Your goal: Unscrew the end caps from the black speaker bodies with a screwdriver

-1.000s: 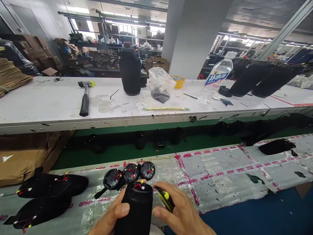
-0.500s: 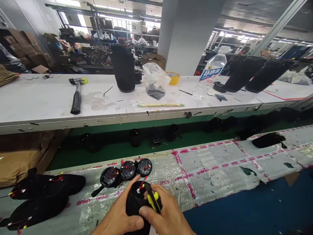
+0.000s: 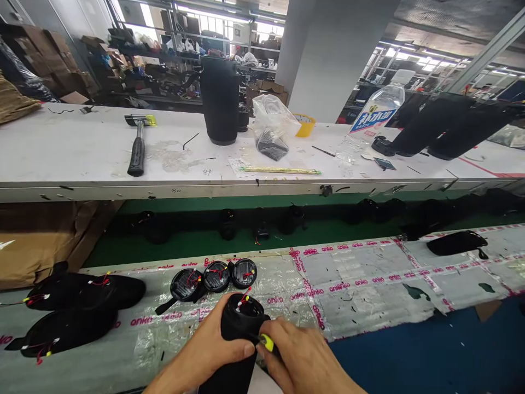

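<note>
My left hand [image 3: 217, 339] is wrapped round a black fabric-covered cylinder [image 3: 229, 372] at the bottom centre, its open end tilted up with red and white wires [image 3: 245, 298] poking out. At the cylinder's right side, my right hand [image 3: 291, 353] is closed on a black and yellow tool [image 3: 267, 343]; the tool's tip is hidden against the fabric. Just beyond the cylinder, three round black parts with wires [image 3: 216, 276] lie in a row on the plastic-covered surface [image 3: 279, 279].
Black fabric covers with wires [image 3: 69, 331] lie at the left. On the white bench [image 3: 172, 156] are a hammer [image 3: 137, 156], an upright black cylinder [image 3: 220, 104], a plastic bag [image 3: 273, 128], yellow tape [image 3: 304, 125] and a clear bottle [image 3: 377, 112]. A cardboard box [image 3: 41, 235] stands below left.
The cylinder's open end has shifted slightly right and tilted. My right hand has moved right and lower, turning the tool so that less of it shows. The camera view has shifted slightly.
</note>
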Tool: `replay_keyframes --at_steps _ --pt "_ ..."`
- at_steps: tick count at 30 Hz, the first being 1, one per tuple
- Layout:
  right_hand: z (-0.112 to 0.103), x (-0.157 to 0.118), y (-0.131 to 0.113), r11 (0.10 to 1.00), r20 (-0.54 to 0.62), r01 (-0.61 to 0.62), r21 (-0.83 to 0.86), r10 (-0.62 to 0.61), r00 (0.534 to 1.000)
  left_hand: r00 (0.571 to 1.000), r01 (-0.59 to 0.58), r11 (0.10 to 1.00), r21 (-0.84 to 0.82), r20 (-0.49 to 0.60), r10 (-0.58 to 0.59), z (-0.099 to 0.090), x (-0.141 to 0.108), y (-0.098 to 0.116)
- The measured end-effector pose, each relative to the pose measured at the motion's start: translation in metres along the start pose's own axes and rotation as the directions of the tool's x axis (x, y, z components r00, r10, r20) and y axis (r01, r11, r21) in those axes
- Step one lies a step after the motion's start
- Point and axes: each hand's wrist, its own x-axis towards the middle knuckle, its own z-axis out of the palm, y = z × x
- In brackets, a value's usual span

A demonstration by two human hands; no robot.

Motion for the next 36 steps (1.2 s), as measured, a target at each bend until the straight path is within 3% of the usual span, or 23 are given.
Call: replay_keyframes --at_steps 3,6,9,21,30,36 --pt "0.001 0.004 -0.003 0.975 0.051 0.048 -0.218 -0.037 0.998 0.999 0.024 0.998 0.055 -0.039 -0.022 0.005 -0.001 0.006" --pt "-0.001 0.006 -0.003 0.949 0.099 0.113 -0.296 -0.087 0.991 0.992 0.075 0.983 0.170 -0.117 -0.055 0.011 -0.001 0.010" --pt "-0.004 0.003 -0.001 0.931 0.092 0.145 -0.335 -0.120 0.988 0.982 0.090 0.958 0.274 -0.183 -0.040 0.015 -0.001 0.007" --pt "-0.006 -0.003 0.002 0.919 -0.019 0.130 -0.371 -0.148 0.989 0.975 0.149 0.919 0.365 -0.207 -0.076 0.019 -0.005 0.007" --pt "-0.013 -0.003 -0.005 0.839 0.278 0.204 -0.505 -0.065 0.958 0.965 0.196 0.880 0.434 -0.246 -0.093 0.026 -0.004 0.018" --pt "-0.017 0.001 -0.019 0.828 0.329 0.173 -0.533 0.014 0.944 0.922 0.260 0.833 0.489 -0.381 -0.065 0.034 -0.005 0.013"
